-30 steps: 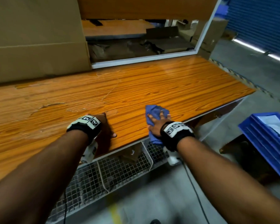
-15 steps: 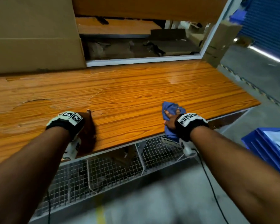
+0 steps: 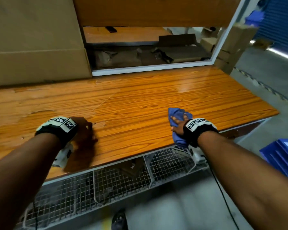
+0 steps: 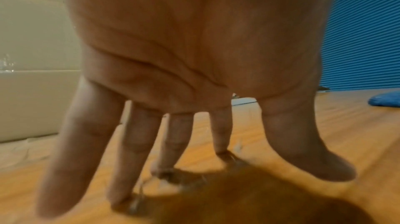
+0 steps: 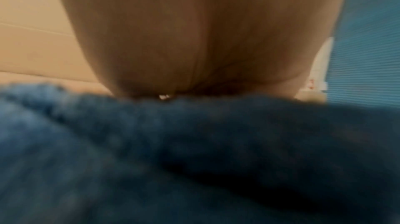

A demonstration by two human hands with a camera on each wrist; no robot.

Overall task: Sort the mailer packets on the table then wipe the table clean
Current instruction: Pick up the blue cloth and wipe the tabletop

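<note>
No mailer packets left on the desk (image 3: 140,100) — right hand (image 3: 179,124) presses spread fingers on a blue cloth (image 3: 178,113) mid-wipe, left hand (image 3: 83,130) braces fingertips-down, holding nothing.

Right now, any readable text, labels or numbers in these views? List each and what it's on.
No readable words or numbers in any view.
Left wrist band: black-and-white square marker patterns, no letters.
Right wrist band: the same kind of marker patterns, no letters.
Cardboard box: plain face, no print visible.
Blue crate: a pale sheet lies inside, too cropped to read.
Wrist views: blurred, no text.
</note>
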